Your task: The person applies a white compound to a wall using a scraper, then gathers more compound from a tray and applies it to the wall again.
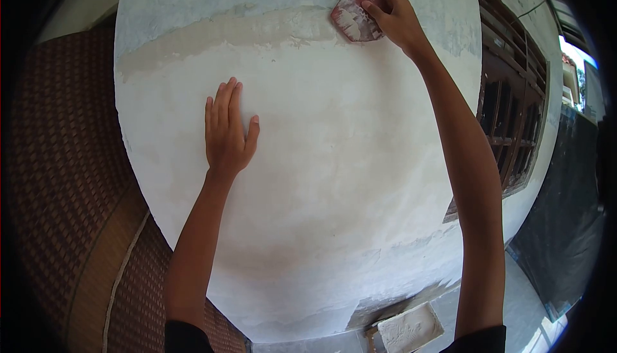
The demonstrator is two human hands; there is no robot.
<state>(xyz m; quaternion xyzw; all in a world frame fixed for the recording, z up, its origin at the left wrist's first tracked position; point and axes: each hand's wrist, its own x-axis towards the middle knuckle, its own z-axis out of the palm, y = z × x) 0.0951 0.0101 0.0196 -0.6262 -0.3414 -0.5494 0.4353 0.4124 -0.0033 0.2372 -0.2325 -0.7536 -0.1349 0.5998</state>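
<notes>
A white plastered wall (334,160) fills the view, with a tan, rougher band (218,35) across its upper part. My left hand (227,131) lies flat on the wall, fingers together and pointing up, holding nothing. My right hand (393,14) reaches high and presses a reddish sheet of sandpaper (352,16), dusted white, against the wall at the right end of the tan band.
A brown woven panel (61,179) stands left of the wall. A dark wooden window frame (514,115) is on the right, with a black sheet (565,224) beyond it. A flat board caked with white plaster (410,328) lies on the floor below.
</notes>
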